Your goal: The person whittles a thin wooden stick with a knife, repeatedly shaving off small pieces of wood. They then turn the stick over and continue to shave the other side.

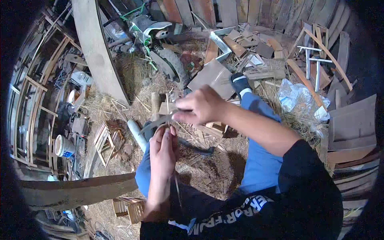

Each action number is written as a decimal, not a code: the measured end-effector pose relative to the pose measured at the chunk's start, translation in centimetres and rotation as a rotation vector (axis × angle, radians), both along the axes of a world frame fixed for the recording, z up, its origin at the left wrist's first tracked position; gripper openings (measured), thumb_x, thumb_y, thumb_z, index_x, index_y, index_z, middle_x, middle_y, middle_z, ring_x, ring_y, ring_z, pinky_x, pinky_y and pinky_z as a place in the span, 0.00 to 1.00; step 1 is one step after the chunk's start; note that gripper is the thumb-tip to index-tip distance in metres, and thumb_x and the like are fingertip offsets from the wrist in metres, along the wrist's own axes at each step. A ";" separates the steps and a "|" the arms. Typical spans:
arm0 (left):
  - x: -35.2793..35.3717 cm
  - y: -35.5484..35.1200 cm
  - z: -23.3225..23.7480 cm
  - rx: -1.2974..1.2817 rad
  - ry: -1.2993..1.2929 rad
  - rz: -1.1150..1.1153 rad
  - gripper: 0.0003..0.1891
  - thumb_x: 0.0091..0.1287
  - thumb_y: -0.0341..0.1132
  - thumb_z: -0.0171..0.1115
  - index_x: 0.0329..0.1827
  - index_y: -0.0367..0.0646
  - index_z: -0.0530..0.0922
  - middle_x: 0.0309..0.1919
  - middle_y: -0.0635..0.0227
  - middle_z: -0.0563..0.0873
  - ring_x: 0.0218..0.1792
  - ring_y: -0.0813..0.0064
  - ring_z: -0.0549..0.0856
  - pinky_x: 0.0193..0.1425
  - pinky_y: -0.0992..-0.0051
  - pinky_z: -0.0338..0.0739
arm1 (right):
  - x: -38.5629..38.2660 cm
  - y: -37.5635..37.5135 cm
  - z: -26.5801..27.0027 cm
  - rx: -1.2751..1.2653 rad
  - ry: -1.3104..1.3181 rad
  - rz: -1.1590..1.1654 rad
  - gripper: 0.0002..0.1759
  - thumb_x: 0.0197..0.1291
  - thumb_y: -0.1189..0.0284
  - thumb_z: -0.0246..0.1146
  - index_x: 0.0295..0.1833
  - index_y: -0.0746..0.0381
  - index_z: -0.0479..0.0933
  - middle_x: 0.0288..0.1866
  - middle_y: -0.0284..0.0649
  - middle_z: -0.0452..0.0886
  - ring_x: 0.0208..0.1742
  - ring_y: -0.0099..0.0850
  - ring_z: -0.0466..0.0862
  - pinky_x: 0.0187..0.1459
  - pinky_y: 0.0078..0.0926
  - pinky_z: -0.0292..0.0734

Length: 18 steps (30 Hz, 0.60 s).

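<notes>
Near the middle of the head view, my left hand (163, 150) is closed on a thin curved strip (161, 127), fingers pinched at its top. Part of a thin strip (178, 192) hangs down beside my left wrist. Just above and to the right, my right hand (202, 106) is closed round one end of a flat, pale blade-like piece (160, 120). That piece points left and slightly down, close over my left fingertips. Whether it touches the strip cannot be made out.
Small slatted wooden frames (108, 140) and a slatted box (130, 209) sit on the straw floor. A white bucket (64, 146) stands left. Scrap wood (240, 44), a cardboard sheet (214, 78) and clear plastic (294, 95) lie beyond my legs. A long board (80, 193) juts in from the left.
</notes>
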<state>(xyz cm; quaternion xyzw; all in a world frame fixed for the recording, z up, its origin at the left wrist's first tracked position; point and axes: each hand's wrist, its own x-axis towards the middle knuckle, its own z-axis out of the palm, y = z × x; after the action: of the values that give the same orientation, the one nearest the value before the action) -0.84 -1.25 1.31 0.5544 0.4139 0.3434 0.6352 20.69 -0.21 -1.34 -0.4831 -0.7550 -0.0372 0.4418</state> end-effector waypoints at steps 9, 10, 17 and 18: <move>-0.5 0.3 -0.9 0.044 0.013 -0.005 0.10 0.85 0.39 0.50 0.44 0.47 0.76 0.23 0.83 0.72 0.18 0.91 0.65 0.18 0.83 0.56 | 2.9 2.0 0.5 -0.223 -0.019 -0.296 0.28 0.70 0.44 0.63 0.26 0.56 0.79 0.18 0.45 0.80 0.24 0.50 0.85 0.28 0.49 0.79; -0.5 0.1 -0.7 0.012 -0.029 -0.015 0.10 0.85 0.39 0.50 0.44 0.47 0.76 0.23 0.83 0.72 0.18 0.91 0.65 0.18 0.83 0.56 | 3.9 2.5 0.4 -0.234 -0.012 -0.376 0.28 0.70 0.44 0.63 0.26 0.56 0.80 0.18 0.46 0.80 0.24 0.50 0.85 0.28 0.49 0.79; 0.6 0.4 -0.8 0.073 -0.052 0.094 0.10 0.86 0.36 0.49 0.48 0.44 0.77 0.26 0.83 0.74 0.21 0.91 0.66 0.22 0.84 0.59 | -0.2 0.1 -0.2 -0.064 0.017 -0.013 0.24 0.69 0.50 0.67 0.29 0.57 0.79 0.18 0.41 0.77 0.20 0.44 0.81 0.24 0.41 0.71; 1.1 0.3 -0.9 0.122 -0.039 0.137 0.10 0.86 0.36 0.48 0.49 0.43 0.77 0.26 0.83 0.74 0.21 0.91 0.66 0.22 0.85 0.59 | -0.6 0.4 -0.5 -0.006 -0.049 0.013 0.24 0.69 0.50 0.67 0.27 0.57 0.78 0.17 0.41 0.76 0.19 0.44 0.81 0.23 0.42 0.70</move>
<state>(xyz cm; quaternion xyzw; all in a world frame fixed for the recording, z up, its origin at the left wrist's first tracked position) 0.29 -1.00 0.43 0.5555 0.4169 0.4213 0.5832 20.05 0.24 -1.81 -0.4786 -0.7687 -0.0438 0.4220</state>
